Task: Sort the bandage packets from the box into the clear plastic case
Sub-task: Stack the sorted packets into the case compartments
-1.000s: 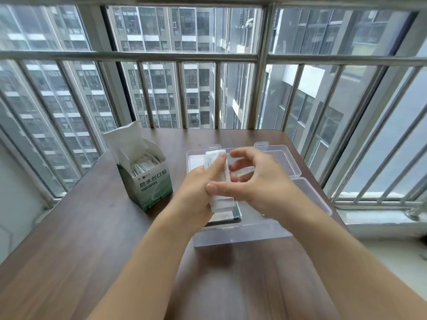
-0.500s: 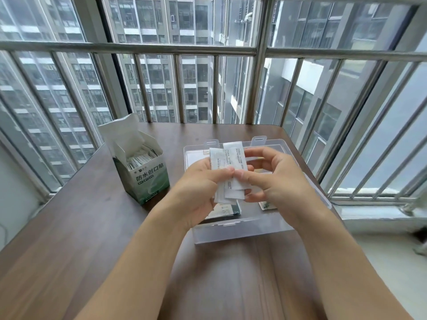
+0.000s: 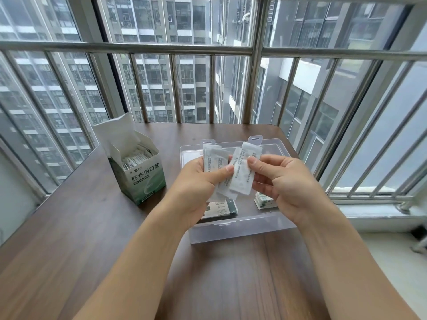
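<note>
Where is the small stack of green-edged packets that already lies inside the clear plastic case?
In the head view, the stack of green-edged packets lies right of centre in the clear plastic case, just under the right hand.

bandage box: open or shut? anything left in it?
Open, not empty. The bandage box has its top flap standing up, and white packets show inside the mouth.
</note>
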Action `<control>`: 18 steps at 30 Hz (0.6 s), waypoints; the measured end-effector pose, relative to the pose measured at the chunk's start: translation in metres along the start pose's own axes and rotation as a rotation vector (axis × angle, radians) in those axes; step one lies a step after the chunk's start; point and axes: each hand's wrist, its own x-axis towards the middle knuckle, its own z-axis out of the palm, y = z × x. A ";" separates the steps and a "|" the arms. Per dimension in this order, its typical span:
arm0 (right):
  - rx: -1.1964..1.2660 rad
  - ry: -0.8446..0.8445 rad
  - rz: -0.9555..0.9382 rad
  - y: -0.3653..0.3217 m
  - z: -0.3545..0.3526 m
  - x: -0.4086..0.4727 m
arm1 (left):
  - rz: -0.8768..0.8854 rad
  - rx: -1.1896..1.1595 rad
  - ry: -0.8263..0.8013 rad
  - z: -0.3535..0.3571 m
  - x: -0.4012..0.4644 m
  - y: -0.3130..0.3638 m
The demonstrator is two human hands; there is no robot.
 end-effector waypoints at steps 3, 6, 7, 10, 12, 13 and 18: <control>-0.016 -0.027 -0.004 0.000 0.002 0.000 | -0.021 0.039 0.024 0.001 0.001 -0.001; -0.041 -0.032 -0.027 0.001 0.006 0.001 | -0.059 0.072 0.038 0.005 -0.001 0.000; -0.050 -0.037 -0.029 0.002 0.008 0.000 | -0.070 0.064 0.041 0.007 -0.002 0.001; -0.116 -0.042 -0.050 0.004 0.012 -0.001 | -0.109 0.041 0.070 0.010 -0.004 0.004; -0.140 -0.020 -0.070 0.005 0.012 -0.002 | -0.127 0.021 0.082 0.010 -0.006 0.005; -0.135 -0.003 -0.068 0.004 0.012 -0.001 | -0.122 0.014 0.082 0.011 -0.006 0.006; -0.141 0.012 -0.035 0.004 0.009 -0.002 | -0.053 0.014 0.012 0.006 -0.004 0.003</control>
